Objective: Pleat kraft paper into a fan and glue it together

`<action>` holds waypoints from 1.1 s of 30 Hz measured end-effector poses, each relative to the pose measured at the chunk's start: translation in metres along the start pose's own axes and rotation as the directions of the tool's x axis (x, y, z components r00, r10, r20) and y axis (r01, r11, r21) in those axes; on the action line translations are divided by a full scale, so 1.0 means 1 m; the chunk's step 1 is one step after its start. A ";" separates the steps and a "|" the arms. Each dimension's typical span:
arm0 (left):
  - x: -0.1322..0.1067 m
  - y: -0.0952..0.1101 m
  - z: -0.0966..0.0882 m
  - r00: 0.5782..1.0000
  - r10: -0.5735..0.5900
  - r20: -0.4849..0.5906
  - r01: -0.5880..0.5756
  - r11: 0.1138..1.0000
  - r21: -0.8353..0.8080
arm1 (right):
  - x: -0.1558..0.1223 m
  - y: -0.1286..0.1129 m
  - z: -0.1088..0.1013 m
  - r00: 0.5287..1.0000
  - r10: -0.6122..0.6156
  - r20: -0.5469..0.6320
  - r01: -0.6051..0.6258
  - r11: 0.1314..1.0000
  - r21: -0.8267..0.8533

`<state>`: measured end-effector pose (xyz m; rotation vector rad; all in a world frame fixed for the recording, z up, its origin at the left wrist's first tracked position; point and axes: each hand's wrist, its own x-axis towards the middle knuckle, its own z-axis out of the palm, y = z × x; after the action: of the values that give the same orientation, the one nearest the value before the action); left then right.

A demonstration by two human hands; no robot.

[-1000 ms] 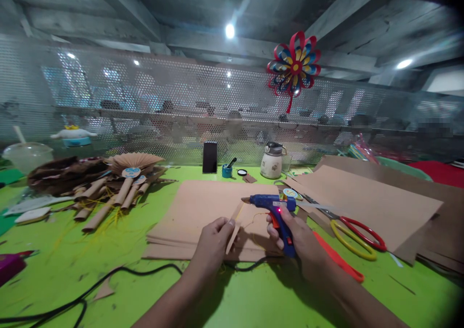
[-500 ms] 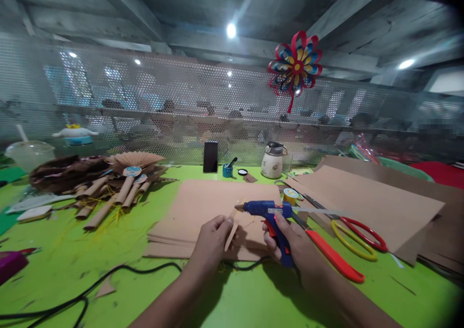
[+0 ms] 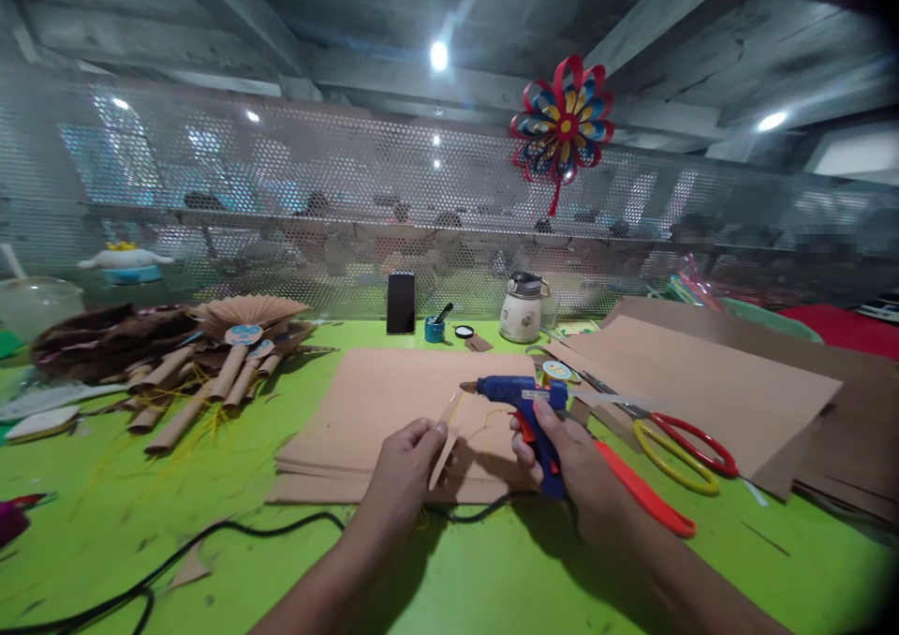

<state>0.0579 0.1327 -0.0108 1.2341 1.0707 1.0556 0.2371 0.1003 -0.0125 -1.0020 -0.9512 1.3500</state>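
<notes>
My right hand (image 3: 562, 448) grips a blue hot glue gun (image 3: 520, 391), fingers around its handle by the red trigger. A clear glue stick (image 3: 611, 396) sticks out of its back. The gun's nozzle points left, close to the upper end of a narrow strip of brown paper (image 3: 442, 455). That strip is pinched between the thumb and fingers of my left hand (image 3: 414, 452) and stands tilted; whether the nozzle touches it I cannot tell. A thin yellow thread (image 3: 497, 414) shows near the strip. Both hands are over a stack of brown paper sheets (image 3: 393, 382).
Scissors with red and yellow handles (image 3: 692, 457) and a red-handled cutter (image 3: 650, 494) lie at right, beside large brown sheets (image 3: 709, 363). Paper fans with rolled handles (image 3: 228, 373) lie left. A black cable (image 3: 231, 524) crosses the front. A phone (image 3: 401, 302) and bottle (image 3: 521, 312) stand behind.
The whole view has shifted slightly, so most things sit further left. My hands keep their holds on the strip and the glue gun, with the nozzle still near the strip's upper end.
</notes>
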 end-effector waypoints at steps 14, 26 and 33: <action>0.000 0.001 0.001 0.998 -0.057 -0.005 0.056 0.998 -0.039 | 0.002 -0.002 -0.002 1.000 -0.018 -0.018 0.018 1.000 -0.026; 0.003 -0.001 -0.003 1.000 -0.003 -0.012 0.004 1.000 0.009 | -0.003 0.005 0.004 0.998 0.041 0.040 -0.039 0.999 -0.034; 0.000 0.001 0.000 1.000 -0.017 -0.004 0.017 1.000 -0.013 | 0.001 0.000 0.001 1.000 0.014 -0.027 -0.015 0.999 -0.045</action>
<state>0.0577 0.1324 -0.0098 1.2116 1.0742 1.0510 0.2358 0.1011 -0.0126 -1.0609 -0.9599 1.3287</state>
